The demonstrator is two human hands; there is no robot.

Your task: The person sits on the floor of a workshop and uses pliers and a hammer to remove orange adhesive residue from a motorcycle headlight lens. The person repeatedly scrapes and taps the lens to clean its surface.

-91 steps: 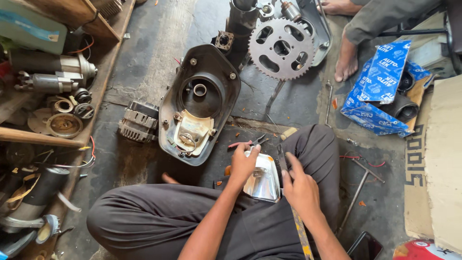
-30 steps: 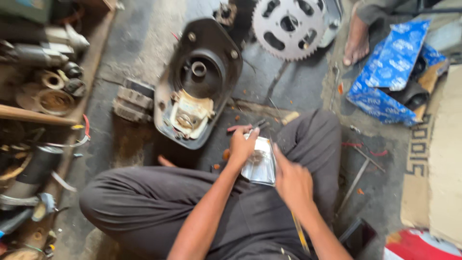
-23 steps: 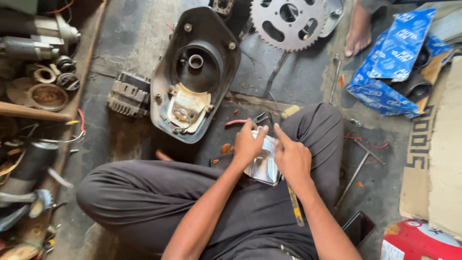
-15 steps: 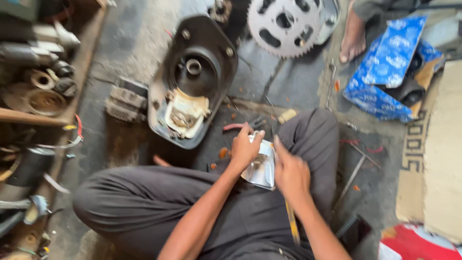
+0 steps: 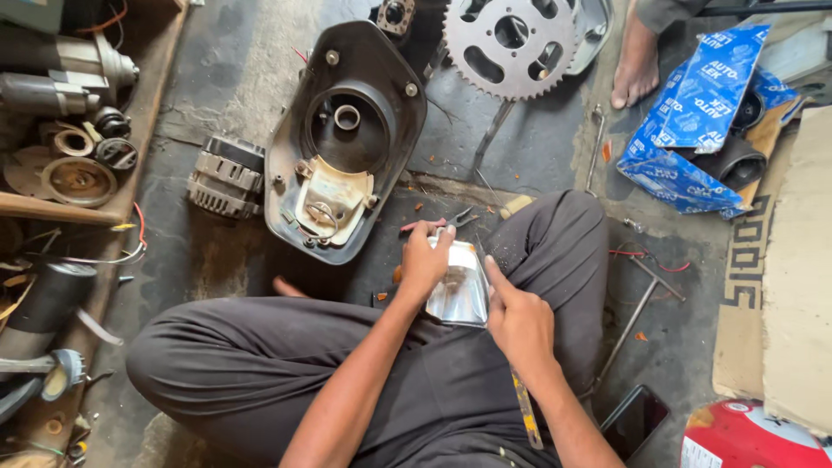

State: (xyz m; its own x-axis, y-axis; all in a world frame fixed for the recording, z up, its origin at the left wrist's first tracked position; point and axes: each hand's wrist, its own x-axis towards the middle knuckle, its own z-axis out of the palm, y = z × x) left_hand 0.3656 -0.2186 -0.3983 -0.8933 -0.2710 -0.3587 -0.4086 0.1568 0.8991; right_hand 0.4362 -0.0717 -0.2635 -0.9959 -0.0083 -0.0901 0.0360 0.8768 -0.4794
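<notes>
Head view: left hand (image 5: 423,260) grips the shiny metal piece (image 5: 459,290) on the lap. Right hand (image 5: 518,319) steadies its edge, index finger extended, beside the black engine cover (image 5: 347,143).

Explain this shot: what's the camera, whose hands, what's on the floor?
One camera on a person's head looks down at their crossed legs on a workshop floor. Their left hand grips the top of a shiny metal piece resting on the lap; the right hand touches its right edge. Ahead lies a dark engine cover, with a finned part to its left and a toothed sprocket behind. At right sits a blue box, and another person's bare foot shows near the top edge.
</notes>
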